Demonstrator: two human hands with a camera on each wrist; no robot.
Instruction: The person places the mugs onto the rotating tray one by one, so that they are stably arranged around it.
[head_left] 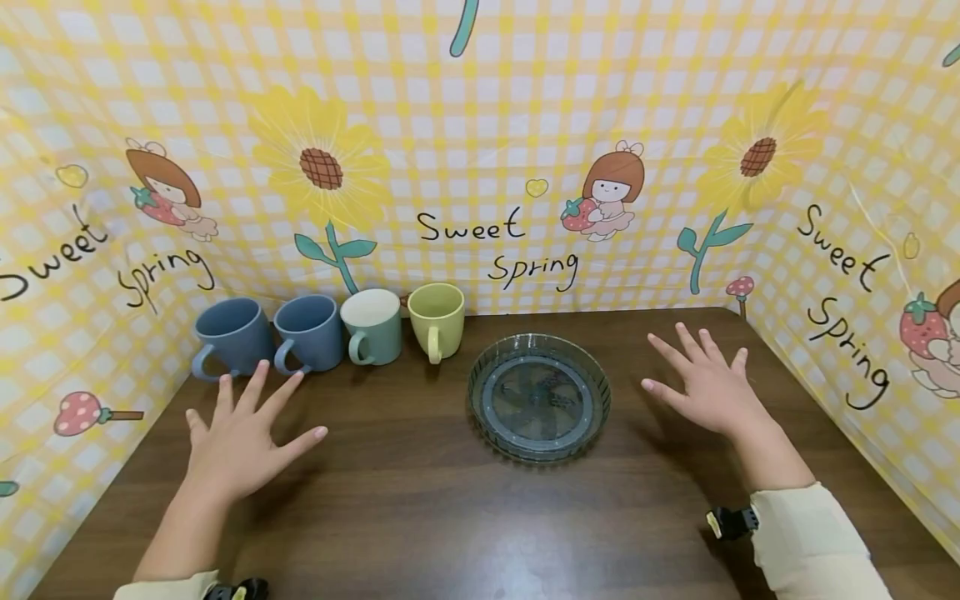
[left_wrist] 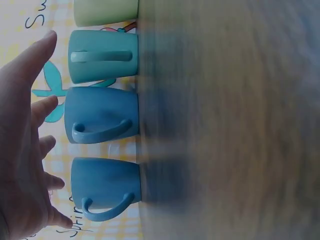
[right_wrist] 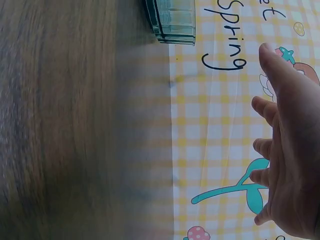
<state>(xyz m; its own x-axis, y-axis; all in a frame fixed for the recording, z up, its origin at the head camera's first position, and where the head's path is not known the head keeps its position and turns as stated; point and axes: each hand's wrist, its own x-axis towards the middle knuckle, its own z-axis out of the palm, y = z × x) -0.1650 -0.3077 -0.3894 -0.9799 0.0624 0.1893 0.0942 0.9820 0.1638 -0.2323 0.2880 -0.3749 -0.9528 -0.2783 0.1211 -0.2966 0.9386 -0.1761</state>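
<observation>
My left hand [head_left: 238,446] hovers over the table's left side, fingers spread and holding nothing. Just beyond its fingertips stand two blue mugs, the leftmost mug [head_left: 236,337] and a second blue mug [head_left: 309,332]. To their right come a green mug [head_left: 372,327] with a white inside and a yellow-green mug [head_left: 437,322], all upright in a row. A round, clear glass dish [head_left: 540,400] with a fluted wall lies right of the mugs. Beyond its right side my right hand [head_left: 708,383] hovers with fingers spread, apart from the dish and holding nothing.
The brown wooden table [head_left: 420,517] meets a yellow checked cloth [head_left: 480,108] that rises behind it and at both sides. The mugs stand close to the back cloth. A black strap [head_left: 731,522] is on the right wrist.
</observation>
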